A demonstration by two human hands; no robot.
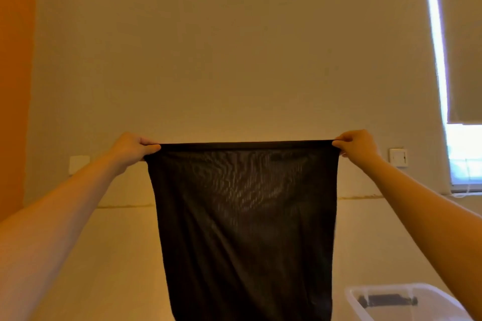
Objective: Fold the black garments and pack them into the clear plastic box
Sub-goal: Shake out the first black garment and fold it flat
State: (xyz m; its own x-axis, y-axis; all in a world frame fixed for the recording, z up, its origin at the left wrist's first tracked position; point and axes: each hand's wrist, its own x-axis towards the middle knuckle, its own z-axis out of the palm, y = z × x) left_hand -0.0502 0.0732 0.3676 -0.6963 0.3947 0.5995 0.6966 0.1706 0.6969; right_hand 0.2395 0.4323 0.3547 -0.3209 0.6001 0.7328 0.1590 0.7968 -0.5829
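A thin, semi-sheer black fabric garment (242, 221) is held up in the air, stretched flat between both hands. Its top hem is pinched at one corner by the left hand (133, 148) and at the other by the right hand (357, 146), fingers and thumb curled onto the band at each end. The hem is pulled taut and roughly level between the hands; the rest of the cloth hangs straight down below them and runs out of the bottom of the view, so the lower end is not seen. No fold is visible in it yet: it is judged to be at the spread-and-align stage, before the first fold. A clear plastic storage box (386, 292) sits well below the right hand, off to the right of the hanging cloth, on a pale flat surface (109, 255). Something dark is seen through or inside the box wall; whether it is a packed garment cannot be told. Other garments, if any, are not in view. Left to do, as judged: this piece to be folded and placed in the box, plus whatever remains out of frame. Beyond the hands, a plain beige wall (221, 47); past the right hand, a window with a roller blind (464, 60).
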